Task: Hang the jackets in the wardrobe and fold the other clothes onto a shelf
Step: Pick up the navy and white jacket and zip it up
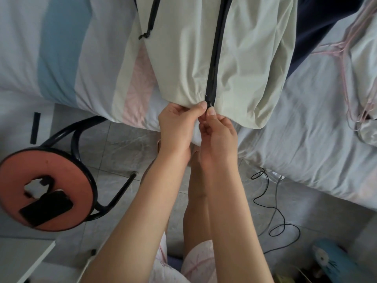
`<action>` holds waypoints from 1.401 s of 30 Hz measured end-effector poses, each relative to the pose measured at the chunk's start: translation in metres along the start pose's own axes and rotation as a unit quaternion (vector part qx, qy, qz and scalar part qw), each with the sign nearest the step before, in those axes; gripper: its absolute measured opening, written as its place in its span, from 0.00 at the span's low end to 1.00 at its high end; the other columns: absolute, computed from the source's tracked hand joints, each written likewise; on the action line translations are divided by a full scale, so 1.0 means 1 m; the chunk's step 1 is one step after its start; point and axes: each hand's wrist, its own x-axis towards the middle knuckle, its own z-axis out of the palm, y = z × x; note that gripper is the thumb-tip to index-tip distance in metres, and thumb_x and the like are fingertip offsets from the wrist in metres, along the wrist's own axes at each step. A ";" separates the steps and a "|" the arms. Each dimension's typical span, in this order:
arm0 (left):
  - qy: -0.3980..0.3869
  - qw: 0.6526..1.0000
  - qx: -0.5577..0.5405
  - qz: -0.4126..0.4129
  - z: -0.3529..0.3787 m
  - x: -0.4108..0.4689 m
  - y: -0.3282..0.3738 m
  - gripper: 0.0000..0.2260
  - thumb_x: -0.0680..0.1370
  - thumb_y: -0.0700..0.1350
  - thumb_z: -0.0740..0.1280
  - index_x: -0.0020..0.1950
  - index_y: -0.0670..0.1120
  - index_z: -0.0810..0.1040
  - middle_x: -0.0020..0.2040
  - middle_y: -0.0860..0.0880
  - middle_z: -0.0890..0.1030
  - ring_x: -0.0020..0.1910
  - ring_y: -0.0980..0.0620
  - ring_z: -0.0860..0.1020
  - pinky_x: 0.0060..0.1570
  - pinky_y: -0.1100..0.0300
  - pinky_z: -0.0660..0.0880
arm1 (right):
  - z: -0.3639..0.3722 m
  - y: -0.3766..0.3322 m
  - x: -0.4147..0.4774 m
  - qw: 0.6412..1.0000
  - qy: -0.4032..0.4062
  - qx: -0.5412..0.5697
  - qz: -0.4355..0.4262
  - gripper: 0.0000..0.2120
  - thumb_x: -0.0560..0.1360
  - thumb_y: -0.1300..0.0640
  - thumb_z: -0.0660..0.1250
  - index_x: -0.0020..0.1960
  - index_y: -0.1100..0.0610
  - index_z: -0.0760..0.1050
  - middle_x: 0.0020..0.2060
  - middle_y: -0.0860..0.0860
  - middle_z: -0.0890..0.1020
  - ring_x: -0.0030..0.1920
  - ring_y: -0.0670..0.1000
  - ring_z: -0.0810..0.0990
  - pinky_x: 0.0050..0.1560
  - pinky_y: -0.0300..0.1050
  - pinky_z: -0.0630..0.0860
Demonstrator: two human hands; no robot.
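Note:
A pale green jacket [240,58] with a black zip [214,64] lies front up on the bed, its hem at the near edge. My left hand [177,123] pinches the hem just left of the zip's bottom end. My right hand [218,131] pinches the bottom end of the zip from the right. The two thumbs meet at the zip. A black drawstring [150,23] hangs near the jacket's top left. Pink wire hangers [346,58] lie on the bed to the right.
The bed [306,150] has a white, blue and pink cover. A red round stool [40,180] with a black phone [47,207] on it stands at the left. A black cable [273,211] loops on the tiled floor. A dark blue garment [318,21] lies behind the jacket.

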 end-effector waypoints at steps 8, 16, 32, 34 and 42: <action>0.027 0.997 0.075 0.022 -0.010 0.001 0.003 0.02 0.72 0.36 0.72 0.40 0.39 0.80 0.35 0.45 0.82 0.36 0.50 0.81 0.42 0.55 0.78 | -0.012 -0.029 0.005 0.956 -0.070 -0.286 0.000 0.08 0.77 0.58 0.67 0.40 0.60 0.77 0.33 0.51 0.82 0.36 0.46 0.81 0.44 0.38 0.76; -0.007 1.000 0.023 -0.017 -0.015 0.000 0.017 0.06 0.72 0.34 0.71 0.38 0.43 0.79 0.27 0.52 0.78 0.27 0.58 0.74 0.34 0.64 0.71 | -0.022 -0.045 -0.009 0.676 -0.118 -0.637 -0.351 0.26 0.64 0.47 0.75 0.58 0.54 0.72 0.49 0.46 0.76 0.48 0.44 0.76 0.46 0.41 0.74; 0.001 0.998 0.055 0.013 -0.033 -0.003 0.020 0.06 0.73 0.33 0.70 0.39 0.43 0.79 0.37 0.44 0.78 0.37 0.51 0.77 0.41 0.61 0.74 | -0.001 -0.033 0.023 0.685 -0.200 -0.526 -0.462 0.05 0.73 0.61 0.66 0.40 0.61 0.74 0.39 0.48 0.76 0.41 0.50 0.77 0.41 0.56 0.75; 0.005 0.999 0.044 0.006 -0.035 -0.003 0.020 0.07 0.72 0.33 0.70 0.37 0.43 0.79 0.38 0.42 0.77 0.41 0.47 0.77 0.47 0.56 0.74 | 0.001 -0.033 0.027 0.683 -0.223 -0.529 -0.451 0.05 0.72 0.61 0.66 0.40 0.62 0.74 0.41 0.50 0.77 0.42 0.51 0.77 0.42 0.57 0.75; 0.017 0.997 0.072 0.013 -0.041 0.001 0.025 0.12 0.64 0.39 0.74 0.23 0.49 0.78 0.26 0.51 0.77 0.36 0.51 0.78 0.57 0.48 0.77 | 0.009 -0.050 0.037 0.510 -0.268 -0.605 -0.550 0.01 0.72 0.60 0.66 0.43 0.57 0.75 0.46 0.47 0.82 0.46 0.50 0.78 0.46 0.45 0.64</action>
